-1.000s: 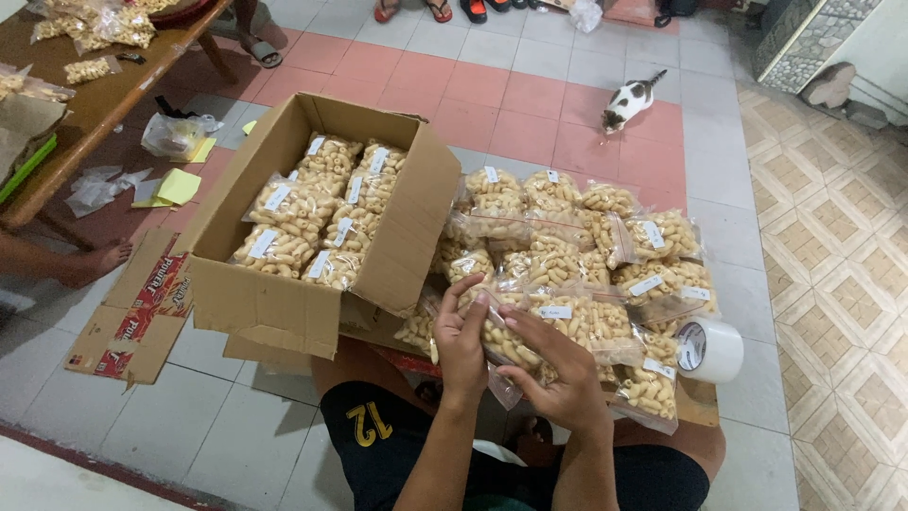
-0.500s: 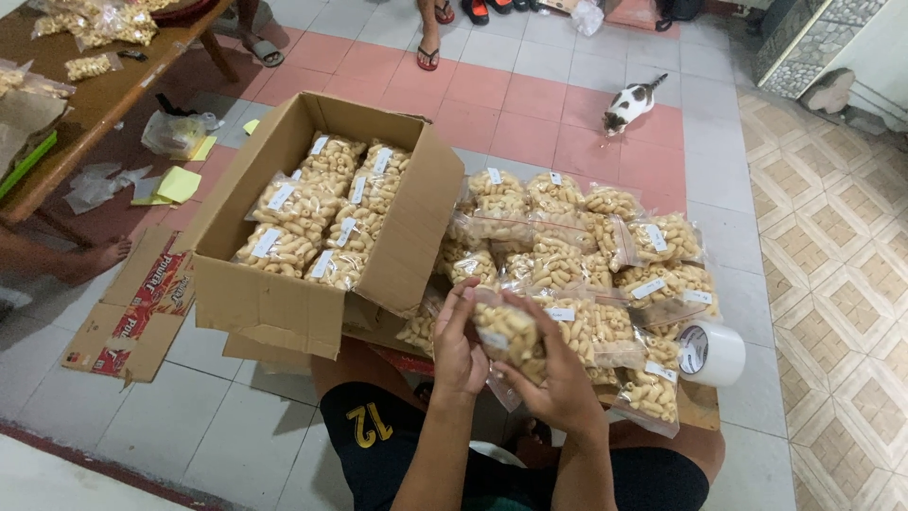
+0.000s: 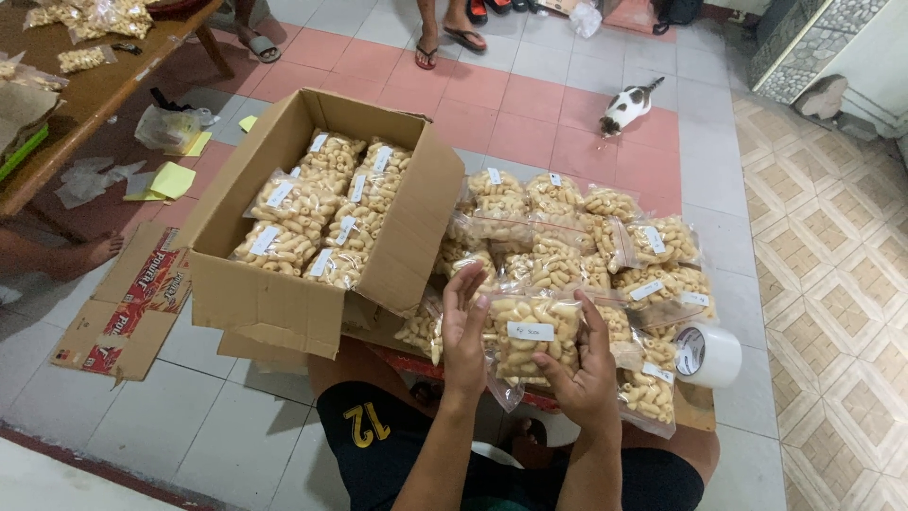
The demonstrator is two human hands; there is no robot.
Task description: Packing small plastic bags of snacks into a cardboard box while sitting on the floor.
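A clear plastic bag of pale curled snacks with a small white label is sitting in the lower middle of the frame, held up between both hands above the person's lap. The left hand is pressing flat against the bag's left edge, fingers stretched upward and close together, while the right hand is cupping the bag from below and from the right, its fingers curled around the lower corner. Just behind the bag, toward the centre and right of the frame, a heap of similar snack bags is lying on flattened cardboard, each bag carrying a white label. To the left of the heap, an open cardboard box is standing with its flaps up, and rows of the same bags are lying packed inside it. A roll of clear tape is resting at the right edge of the heap, near the right hand. A flattened red and white carton is lying on the tiled floor at the lower left. A wooden table is filling the upper left corner, with more bags on it. A white and dark cat is standing on the tiles in the upper right of the frame, well apart from the hands.
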